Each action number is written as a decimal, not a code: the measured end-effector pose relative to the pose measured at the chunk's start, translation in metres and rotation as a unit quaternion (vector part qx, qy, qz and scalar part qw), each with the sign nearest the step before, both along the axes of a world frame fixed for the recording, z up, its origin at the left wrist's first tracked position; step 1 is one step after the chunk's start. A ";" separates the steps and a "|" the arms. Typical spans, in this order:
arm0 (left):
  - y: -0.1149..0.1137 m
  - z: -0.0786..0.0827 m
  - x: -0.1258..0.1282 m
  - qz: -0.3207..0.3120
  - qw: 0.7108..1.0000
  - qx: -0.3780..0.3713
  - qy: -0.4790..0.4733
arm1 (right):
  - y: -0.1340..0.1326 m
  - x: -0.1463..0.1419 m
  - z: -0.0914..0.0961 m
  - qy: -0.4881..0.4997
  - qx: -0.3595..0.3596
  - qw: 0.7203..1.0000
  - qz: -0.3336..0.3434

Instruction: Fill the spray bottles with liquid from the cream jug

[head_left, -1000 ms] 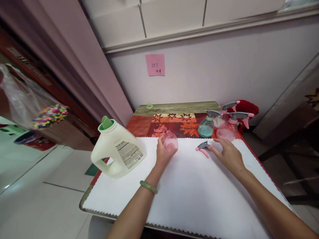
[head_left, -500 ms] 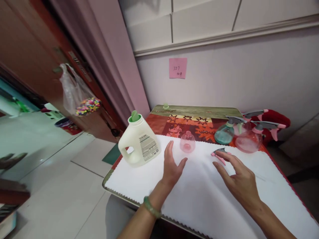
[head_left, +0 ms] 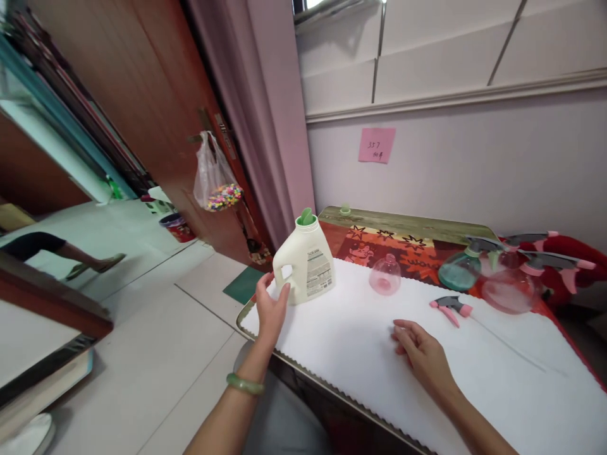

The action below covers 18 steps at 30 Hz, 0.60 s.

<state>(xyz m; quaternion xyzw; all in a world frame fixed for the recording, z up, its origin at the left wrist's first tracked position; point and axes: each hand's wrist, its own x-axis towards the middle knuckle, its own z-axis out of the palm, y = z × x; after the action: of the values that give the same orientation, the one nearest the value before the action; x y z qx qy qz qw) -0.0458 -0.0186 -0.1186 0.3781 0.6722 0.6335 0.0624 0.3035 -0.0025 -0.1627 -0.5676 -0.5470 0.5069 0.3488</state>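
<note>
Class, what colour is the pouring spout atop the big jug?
The pouring spout is green, seen best in the head view.

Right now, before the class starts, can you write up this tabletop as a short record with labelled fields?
Left hand: by the handle of the cream jug; contact unclear
Right hand: loosely curled, over the white sheet
Jug: upright, green spout showing
Pink bottle: upright, no spray head fitted
Loose spray head: lying on the sheet, right of that bottle
Far right: teal bottle and large pink bottle, spray heads on
</note>
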 end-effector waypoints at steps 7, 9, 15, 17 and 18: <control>0.039 0.009 -0.012 -0.047 0.994 -0.062 -0.077 | -0.002 0.004 -0.011 -0.003 0.015 1.000 0.021; 0.039 0.021 -0.012 -0.042 0.994 -0.074 -0.066 | -0.004 0.002 -0.004 -0.007 0.037 0.999 0.027; 0.023 0.083 -0.017 -0.028 0.988 -0.147 0.049 | 0.016 -0.037 0.059 0.035 0.200 0.975 0.094; 0.017 0.102 -0.014 -0.024 0.978 -0.180 0.101 | 0.033 -0.060 0.084 0.113 0.186 0.972 0.085; 0.014 0.109 -0.011 -0.023 0.972 -0.195 0.127 | 0.042 -0.072 0.094 0.163 0.159 0.971 0.075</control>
<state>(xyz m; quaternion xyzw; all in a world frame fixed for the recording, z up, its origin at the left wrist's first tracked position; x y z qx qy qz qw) -0.0573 -0.0051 -0.0093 0.4511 0.7764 0.4355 0.0640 0.2317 0.0392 -0.0687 -0.3721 -0.5977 0.5239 0.4795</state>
